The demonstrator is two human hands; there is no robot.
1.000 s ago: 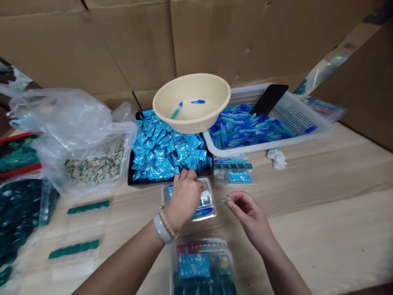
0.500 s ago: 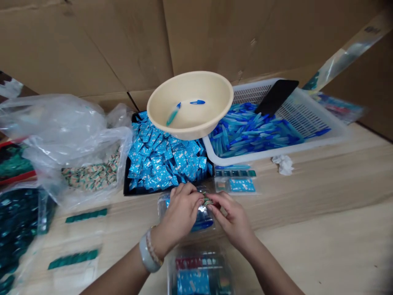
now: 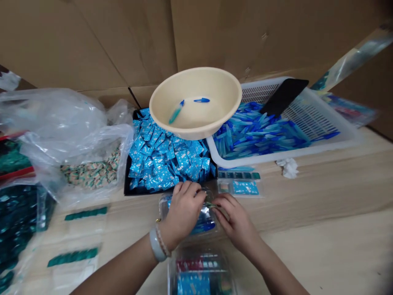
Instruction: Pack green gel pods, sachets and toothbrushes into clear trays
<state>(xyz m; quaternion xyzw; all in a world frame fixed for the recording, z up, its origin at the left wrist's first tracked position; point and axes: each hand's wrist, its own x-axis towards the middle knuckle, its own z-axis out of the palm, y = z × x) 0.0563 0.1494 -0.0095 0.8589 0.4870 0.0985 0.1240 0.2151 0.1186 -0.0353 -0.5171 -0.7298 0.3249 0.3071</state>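
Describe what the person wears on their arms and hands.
The left hand has a pale bangle and a beaded bracelet at the wrist. The right hand shows no jewellery. Both forearms are bare, without sleeves or gloves.

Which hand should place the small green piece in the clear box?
Probably the right hand: its fingers are on the small green piece, while the left hand rests on the clear box.
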